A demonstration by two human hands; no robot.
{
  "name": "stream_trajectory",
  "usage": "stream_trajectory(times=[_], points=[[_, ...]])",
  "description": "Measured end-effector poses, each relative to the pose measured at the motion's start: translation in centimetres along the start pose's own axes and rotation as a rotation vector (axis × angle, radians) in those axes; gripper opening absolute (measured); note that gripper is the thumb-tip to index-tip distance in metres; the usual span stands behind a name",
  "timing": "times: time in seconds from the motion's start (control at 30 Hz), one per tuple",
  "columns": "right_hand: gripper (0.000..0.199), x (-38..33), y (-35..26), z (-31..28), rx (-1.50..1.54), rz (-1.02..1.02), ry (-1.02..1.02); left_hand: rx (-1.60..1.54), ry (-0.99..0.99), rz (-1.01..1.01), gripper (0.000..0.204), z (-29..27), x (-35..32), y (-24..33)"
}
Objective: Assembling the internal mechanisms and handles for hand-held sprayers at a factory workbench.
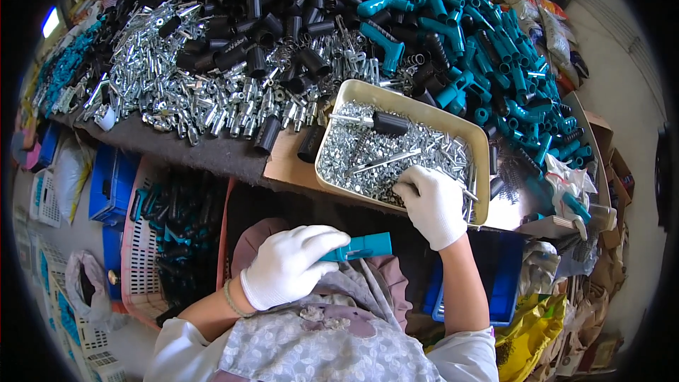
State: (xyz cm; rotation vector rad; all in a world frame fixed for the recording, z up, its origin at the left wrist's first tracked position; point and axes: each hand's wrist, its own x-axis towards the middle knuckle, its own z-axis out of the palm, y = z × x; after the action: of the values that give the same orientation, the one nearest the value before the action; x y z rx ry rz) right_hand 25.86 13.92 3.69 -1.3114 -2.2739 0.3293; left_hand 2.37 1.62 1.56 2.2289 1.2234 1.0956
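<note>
My left hand (286,263), in a white knit glove, is closed around a teal plastic gun-shaped handle (371,246), held over my lap with its wide end pointing right. At the front of the cream tray (483,170), my right hand (435,206), gloved too, reaches down with thumb and fingers pinched among small metal parts (378,159). Whatever those fingertips hold is too small or hidden to name. A black plastic sleeve (390,124) with a metal rod lies on top of the parts, and another thin metal rod (387,161) rests near my right fingers.
Behind the tray, the bench holds heaps of black sleeves (258,7), silver metal rods and fittings (152,56), and teal handles (506,64). Below left, a pink basket (141,262) contains teal-and-black pieces. Blue crates (113,177) stand beside it; a yellow bag (527,339) lies lower right.
</note>
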Motion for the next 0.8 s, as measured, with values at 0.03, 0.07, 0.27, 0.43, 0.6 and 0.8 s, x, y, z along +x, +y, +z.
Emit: stream_trajectory(times=[0.03, 0.07, 0.27, 0.43, 0.6, 0.8], points=[[0.01, -0.2, 0.2, 0.3, -0.001, -0.003, 0.004, -0.04, 0.021, -0.034, 0.049, 0.0, -0.2, -0.1], [0.008, -0.3, 0.4, 0.5, 0.015, -0.003, 0.102, -0.064, 0.058, -0.044, 0.047, 0.1, -0.2, -0.3], [0.005, -0.9, -0.8, 0.0, 0.32, 0.12, 0.359, -0.534, 0.077, -0.433, 0.042, 0.3, -0.2, -0.7], [0.012, -3.6, -5.1, 2.3, 0.802, 0.254, 0.245, -1.205, 0.134, -0.74, 0.041, 0.1, 0.8, -0.9], [0.023, -4.2, -8.1, 4.5, 0.735, 0.273, 0.157, -0.995, 0.205, -0.62, 0.045, 1.2, 0.3, -0.8], [0.029, -4.3, -7.7, 6.3, 0.962, 0.364, 0.117, -0.927, 0.157, -0.629, 0.048, 0.2, -0.9, -0.9]])
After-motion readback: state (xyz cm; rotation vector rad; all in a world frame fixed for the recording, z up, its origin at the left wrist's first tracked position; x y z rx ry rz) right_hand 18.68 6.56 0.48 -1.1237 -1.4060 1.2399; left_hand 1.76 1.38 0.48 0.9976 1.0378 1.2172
